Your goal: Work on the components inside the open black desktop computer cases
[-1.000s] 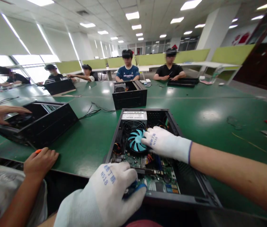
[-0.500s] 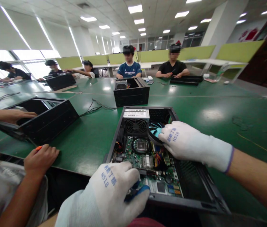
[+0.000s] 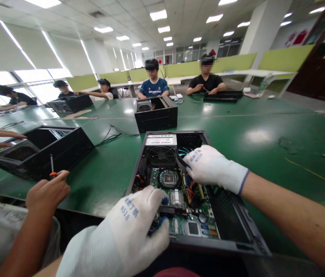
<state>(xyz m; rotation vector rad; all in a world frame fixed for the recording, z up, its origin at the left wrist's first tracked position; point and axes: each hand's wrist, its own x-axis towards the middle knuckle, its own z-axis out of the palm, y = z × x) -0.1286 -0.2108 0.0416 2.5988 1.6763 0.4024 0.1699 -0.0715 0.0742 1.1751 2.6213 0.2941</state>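
Turquoise blades were about all I could make out of the fan, since the gloved right hand gripped its black rim and covered most of it. In the head view it sat over the far right part of the open computer case, just right of the power supply and well off the exposed socket. Couldn't tell whether its underside touched anything. Being a round disc, it only had a spin axis to go by: the bladed face looked tipped upward (exact lean was a toss-up under those fingers). The case lay open side up, power supply end pointing away from the wearer; foreshortening made its long axis hard to call.

The left hand was curled over the near left of the circuit board, hiding that corner, and whether it held something I couldn't tell. Over on the left, a neighbour's hand had a screwdriver sticking up, handle mostly hidden.
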